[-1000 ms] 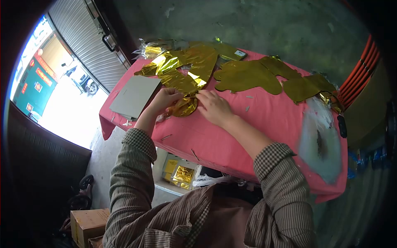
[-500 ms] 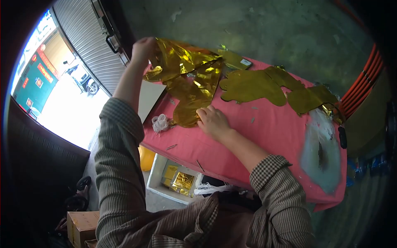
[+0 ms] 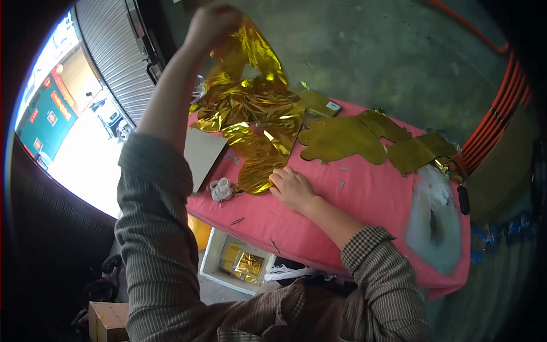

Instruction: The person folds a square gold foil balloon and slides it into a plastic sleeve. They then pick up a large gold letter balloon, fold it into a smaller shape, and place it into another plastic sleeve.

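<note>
I have the left hand [image 3: 215, 25] raised at the far left, closed on one end of the gold foil [image 3: 259, 102], which slopes down crumpled onto the left part of the pink table [image 3: 353, 216]. My right hand [image 3: 293, 191] touches the foil's near end; I cannot tell whether its fingers pinch or press. White ribbon [image 3: 221, 189] sits just left of that end.

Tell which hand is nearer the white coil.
Right: the right hand touches the gold foil right of the white coil; the left hand is well beyond it, holding foil up.
</note>
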The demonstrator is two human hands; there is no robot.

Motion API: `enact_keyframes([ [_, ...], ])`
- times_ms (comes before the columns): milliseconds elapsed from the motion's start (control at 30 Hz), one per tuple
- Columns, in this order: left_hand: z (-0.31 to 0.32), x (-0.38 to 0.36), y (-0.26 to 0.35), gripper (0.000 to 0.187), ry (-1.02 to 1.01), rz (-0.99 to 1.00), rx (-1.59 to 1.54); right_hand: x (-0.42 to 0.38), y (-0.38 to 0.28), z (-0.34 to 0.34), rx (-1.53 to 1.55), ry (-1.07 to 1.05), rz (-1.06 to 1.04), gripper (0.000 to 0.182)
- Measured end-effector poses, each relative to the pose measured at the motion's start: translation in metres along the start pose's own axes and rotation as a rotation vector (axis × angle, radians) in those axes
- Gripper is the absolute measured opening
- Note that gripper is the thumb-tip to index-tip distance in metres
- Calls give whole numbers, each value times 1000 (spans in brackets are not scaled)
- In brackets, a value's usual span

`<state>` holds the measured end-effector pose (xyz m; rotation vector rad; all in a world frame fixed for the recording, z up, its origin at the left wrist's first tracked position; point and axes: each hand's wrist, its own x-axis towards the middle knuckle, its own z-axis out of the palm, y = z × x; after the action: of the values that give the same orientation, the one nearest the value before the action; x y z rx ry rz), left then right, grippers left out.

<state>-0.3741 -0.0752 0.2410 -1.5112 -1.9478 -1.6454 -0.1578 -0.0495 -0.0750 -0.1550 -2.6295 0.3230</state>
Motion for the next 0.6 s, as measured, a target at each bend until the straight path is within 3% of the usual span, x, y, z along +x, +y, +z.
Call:
enact_keyframes([
  [33, 4, -20, 12, 18, -122, 46, 360, 1, 5, 0, -7, 5, -2, 21],
  [100, 27, -73, 6, 10, -86, 361, 653, 4, 17, 8, 227, 278, 109, 30],
  [133, 34, -101, 2, 5, -149, 436, 811, 9, 24, 0, 227, 282, 105, 30],
  [200, 51, -156, -7, 5, -240, 502, 843, 25, 39, -30, 1069, 125, 480, 42],
  [233, 58, -180, -14, 7, -277, 542, 868, 33, 38, -47, 1071, 119, 475, 42],
  [300, 73, -216, -36, 11, -373, 627, 822, 46, 31, -80, 1646, -114, 850, 49],
  [333, 77, -230, -39, 13, -398, 598, 800, 52, 26, -77, 1700, -88, 886, 38],
  [367, 81, -242, -41, 14, -422, 570, 778, 55, 31, -62, 1695, -89, 877, 38],
  [433, 86, -263, -40, 11, -385, 605, 602, 60, 49, -22, 1392, -17, 800, 26],
  [467, 82, -269, -34, 13, -401, 712, 469, 64, 46, -21, 1371, 142, 783, 12],
  [500, 78, -273, -30, 14, -593, 656, 353, 66, 48, -25, 1371, 140, 772, 12],
  [567, 77, -273, -52, 16, -727, 498, 350, 67, 58, -39, 1563, 209, 774, 13],
  [600, 85, -266, -78, 16, -808, 299, 471, 70, 54, -53, 1657, 200, 789, 14],
])
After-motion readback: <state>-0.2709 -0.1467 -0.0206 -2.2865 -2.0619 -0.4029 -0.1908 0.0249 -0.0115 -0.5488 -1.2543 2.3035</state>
